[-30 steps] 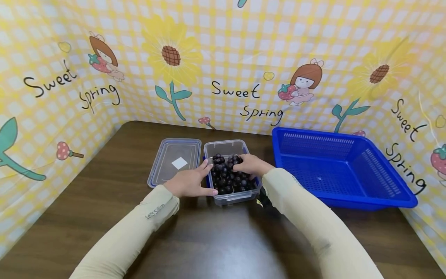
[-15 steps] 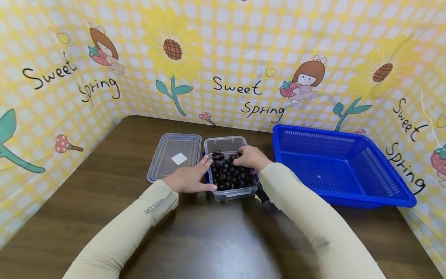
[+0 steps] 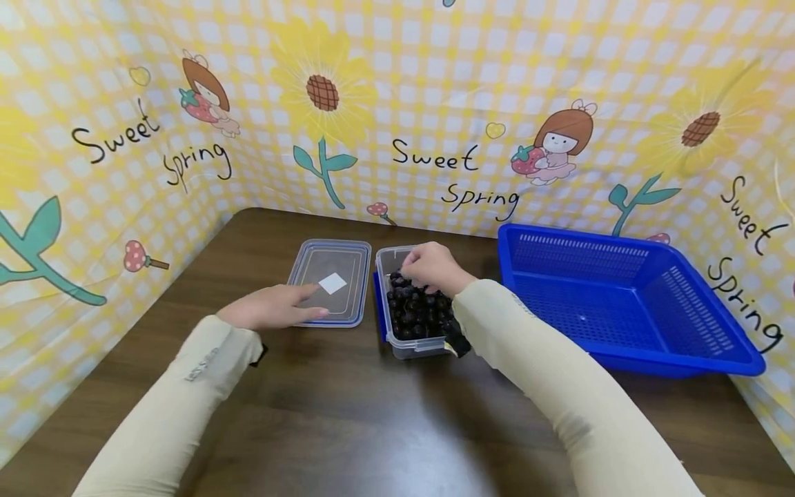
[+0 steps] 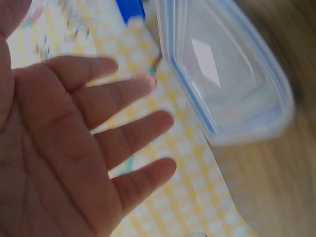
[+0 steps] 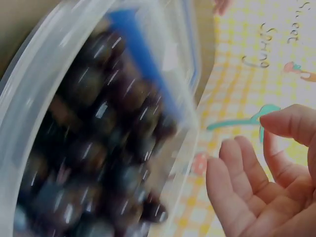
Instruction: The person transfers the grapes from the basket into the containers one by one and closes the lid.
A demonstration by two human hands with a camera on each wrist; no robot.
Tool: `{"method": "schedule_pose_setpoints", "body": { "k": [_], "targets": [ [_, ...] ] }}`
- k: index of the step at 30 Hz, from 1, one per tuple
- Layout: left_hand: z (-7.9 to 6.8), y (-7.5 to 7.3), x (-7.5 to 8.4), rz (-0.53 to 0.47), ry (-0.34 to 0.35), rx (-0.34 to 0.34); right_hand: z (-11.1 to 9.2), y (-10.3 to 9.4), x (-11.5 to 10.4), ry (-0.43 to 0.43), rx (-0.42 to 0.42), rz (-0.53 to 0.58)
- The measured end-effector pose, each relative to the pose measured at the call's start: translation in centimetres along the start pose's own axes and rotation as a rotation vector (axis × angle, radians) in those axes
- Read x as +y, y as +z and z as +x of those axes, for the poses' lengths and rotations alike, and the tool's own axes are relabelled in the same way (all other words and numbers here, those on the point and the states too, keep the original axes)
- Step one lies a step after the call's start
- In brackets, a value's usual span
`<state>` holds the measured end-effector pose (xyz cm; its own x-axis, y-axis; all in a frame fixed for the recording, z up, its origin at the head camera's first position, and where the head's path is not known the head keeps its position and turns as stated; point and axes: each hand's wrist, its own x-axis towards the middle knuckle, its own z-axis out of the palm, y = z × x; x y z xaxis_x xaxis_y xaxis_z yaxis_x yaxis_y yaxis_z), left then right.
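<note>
Dark, round grapes (image 3: 413, 314) fill much of a clear plastic box (image 3: 419, 347) with a blue side flap (image 3: 380, 314). Over the box's far part hovers my right hand (image 3: 437, 268). In the right wrist view this hand (image 5: 276, 192) has thumb and index finger tips close together and the other fingers loosely bent; nothing shows between them. My left hand (image 3: 267, 308), fingers extended, reaches over the near left edge of the clear lid (image 3: 344, 307), which bears a white label (image 3: 332, 283). The left wrist view shows its palm (image 4: 54, 133) with nothing in it.
A blue plastic basket (image 3: 571, 304) with slotted walls stands to the right of the box. The brown table (image 3: 323, 414) is bordered by a yellow checked cloth (image 3: 435, 103) at the back and sides.
My left hand has let go of the box's left side and moved left to the lid. The right hand has risen from the grapes and shifted slightly toward the back.
</note>
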<state>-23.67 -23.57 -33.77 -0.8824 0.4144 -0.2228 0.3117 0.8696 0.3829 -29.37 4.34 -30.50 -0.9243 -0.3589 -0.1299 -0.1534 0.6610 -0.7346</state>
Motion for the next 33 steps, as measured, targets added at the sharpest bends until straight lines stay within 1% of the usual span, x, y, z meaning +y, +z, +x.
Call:
{"method": "schedule_pose_setpoints", "body": {
  "k": [2,3,5,8,10,12,14,16,18,20,23,26,27,29,31,33],
  "targets": [
    [-0.9,-0.7,-1.1,-0.049,-0.013,0.021,0.4,0.7,-0.7,0.009,-0.032,0.089],
    [-1.3,-1.0,-1.5,-0.070,-0.018,0.046,0.6,1.1,-1.1,0.009,-0.041,0.130],
    [-1.9,-1.6,-2.1,-0.089,-0.033,0.117,0.8,2.1,-1.8,-0.009,-0.041,0.181],
    [-2.4,-2.1,-2.5,-0.129,-0.088,0.216,0.8,4.2,-2.9,-0.035,-0.009,0.220],
    [-2.5,-1.9,-2.7,-0.151,-0.118,0.268,0.5,5.8,-3.5,-0.051,0.020,0.231],
    [-2.5,-1.4,-2.8,-0.213,-0.141,0.294,0.0,7.5,-3.7,-0.066,0.031,0.251],
    [-2.3,-0.8,-2.9,-0.289,-0.149,0.313,-0.7,9.0,-3.7,-0.084,0.062,0.236],
    [-2.1,-0.2,-2.8,-0.372,-0.157,0.314,-1.2,10.3,-3.3,-0.081,0.094,0.215],
    [-1.8,0.4,-2.8,-0.445,-0.168,0.309,-1.7,11.2,-2.8,-0.059,0.122,0.198],
    [-1.4,0.9,-2.9,-0.518,-0.189,0.305,-2.0,11.9,-2.3,-0.035,0.132,0.188],
    [-1.1,1.6,-3.2,-0.629,-0.264,0.310,-2.1,12.5,-1.7,-0.010,0.100,0.200],
    [-1.0,2.2,-3.7,-0.685,-0.356,0.305,-2.0,12.8,-1.2,0.004,0.075,0.198],
    [-0.9,2.3,-3.9,-0.699,-0.387,0.297,-1.9,13.0,-1.1,0.017,0.070,0.208],
    [-0.9,2.5,-4.2,-0.681,-0.431,0.273,-1.8,13.3,-0.8,0.039,0.071,0.231],
    [-0.8,2.4,-4.5,-0.630,-0.455,0.259,-1.7,13.8,-0.6,0.047,0.060,0.229],
    [-1.1,2.0,-4.8,-0.554,-0.467,0.250,-1.7,14.3,-0.7,0.041,0.040,0.214]
  ]
}}
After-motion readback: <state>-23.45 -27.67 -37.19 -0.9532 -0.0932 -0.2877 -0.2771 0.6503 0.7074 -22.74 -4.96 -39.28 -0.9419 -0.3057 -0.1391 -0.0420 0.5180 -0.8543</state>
